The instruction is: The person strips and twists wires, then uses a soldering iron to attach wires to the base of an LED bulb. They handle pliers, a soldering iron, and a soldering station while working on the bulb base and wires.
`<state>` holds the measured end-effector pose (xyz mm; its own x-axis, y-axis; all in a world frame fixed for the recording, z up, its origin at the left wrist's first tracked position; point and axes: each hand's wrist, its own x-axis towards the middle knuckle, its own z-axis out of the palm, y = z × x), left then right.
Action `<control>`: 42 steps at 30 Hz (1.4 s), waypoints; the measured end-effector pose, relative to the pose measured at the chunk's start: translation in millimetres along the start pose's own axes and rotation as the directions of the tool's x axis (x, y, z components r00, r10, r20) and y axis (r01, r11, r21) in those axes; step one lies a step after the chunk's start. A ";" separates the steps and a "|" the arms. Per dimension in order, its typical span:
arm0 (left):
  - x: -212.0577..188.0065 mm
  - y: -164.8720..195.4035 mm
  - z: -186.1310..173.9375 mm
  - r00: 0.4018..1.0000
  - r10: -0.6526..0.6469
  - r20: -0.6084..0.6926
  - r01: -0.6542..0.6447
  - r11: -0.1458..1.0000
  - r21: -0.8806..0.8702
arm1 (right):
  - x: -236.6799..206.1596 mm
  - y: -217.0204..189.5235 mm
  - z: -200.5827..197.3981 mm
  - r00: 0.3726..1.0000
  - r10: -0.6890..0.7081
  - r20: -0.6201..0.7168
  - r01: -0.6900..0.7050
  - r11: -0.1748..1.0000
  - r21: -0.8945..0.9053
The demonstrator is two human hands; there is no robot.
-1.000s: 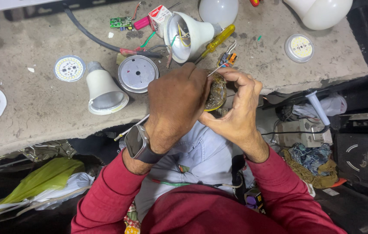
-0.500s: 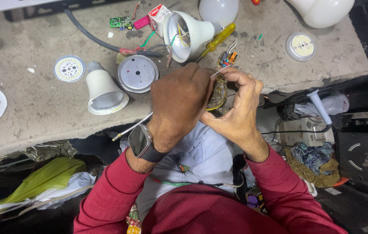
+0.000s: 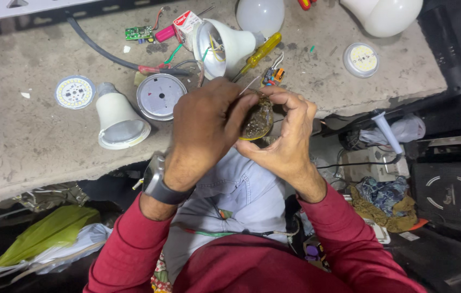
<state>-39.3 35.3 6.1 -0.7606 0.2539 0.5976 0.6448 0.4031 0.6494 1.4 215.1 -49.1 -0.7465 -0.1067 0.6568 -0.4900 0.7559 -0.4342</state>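
While the grey workbench (image 3: 35,163) takes up the whole top of the view beyond the fingertips, both hands meet just past its near edge, over the person's lap. The left hand (image 3: 203,122), with a dark wristwatch (image 3: 160,184) behind it, curls over a small round brownish part (image 3: 257,118), its fingers wrapped together on the part's left side. The right hand (image 3: 287,135) cups the same part from below and from the right, thumb and forefinger pinched on its upper rim. A thin wire (image 3: 249,84) runs up from the pinch toward the bench. What the fingertips do on the hidden face of the part cannot be told.

Just above the knuckles lies a white bulb housing (image 3: 225,46) on its side, open and with loose wires inside, and a yellow-handled screwdriver (image 3: 260,51) touches it. Left of the left hand sit a round metal plate (image 3: 159,96) and a second white bulb housing (image 3: 119,119), then a round LED disc (image 3: 74,92) farther off. A smaller LED disc (image 3: 360,58) lies well to the right of the right fingers, and a green circuit board (image 3: 139,32) far above them.

Judging by this, the work looks mid-way: bulbs lie dismantled, the part is in hand, and nothing appears reassembled yet.
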 end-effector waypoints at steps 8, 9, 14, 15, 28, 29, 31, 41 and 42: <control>-0.4 11.0 -36.7 0.927 -0.282 0.245 0.336 0.917 -0.216 | -1.2 -0.3 -2.8 1.000 0.001 0.009 -0.001 1.000 0.018; 0.7 10.2 -37.3 0.934 -0.211 0.290 0.282 0.930 -0.234 | -0.8 -0.4 -2.4 1.000 0.002 0.010 -0.002 1.000 0.000; 7.9 5.8 -32.2 0.942 -0.148 0.300 0.188 0.976 -0.108 | 0.5 -2.7 0.3 1.000 0.007 -0.006 -0.007 1.000 0.007; 8.4 6.0 -32.1 0.953 -0.135 0.272 0.162 0.983 -0.080 | 1.0 -2.7 0.7 1.000 0.006 -0.013 -0.006 1.000 0.004; 12.3 12.5 -42.7 0.927 -0.202 0.315 0.275 0.938 -0.210 | 1.3 -1.1 1.2 1.000 -0.018 -0.020 0.018 1.000 -0.002; 12.7 10.9 -43.3 0.934 -0.153 0.323 0.235 0.944 -0.233 | 1.9 -1.0 1.3 1.000 -0.016 -0.019 0.016 1.000 0.005; 15.1 6.8 -42.3 0.941 -0.056 0.333 0.155 0.948 -0.279 | 2.6 -0.7 0.8 1.000 -0.024 -0.017 0.024 1.000 0.018; 38.2 -16.4 -26.9 0.870 -0.207 0.447 0.227 0.974 0.010 | -1.7 -2.0 1.8 1.000 0.031 0.005 -0.031 0.997 0.076; 38.2 -17.4 -26.2 0.866 -0.221 0.450 0.238 0.971 0.019 | -2.1 -2.2 2.9 0.999 0.054 0.007 -0.055 0.992 0.114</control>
<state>-77.6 15.0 29.9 -0.8349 0.5259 0.1624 0.4437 0.4685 0.7640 2.8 211.8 -51.3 -0.7750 -0.0702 0.6280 -0.4965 0.6823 -0.5365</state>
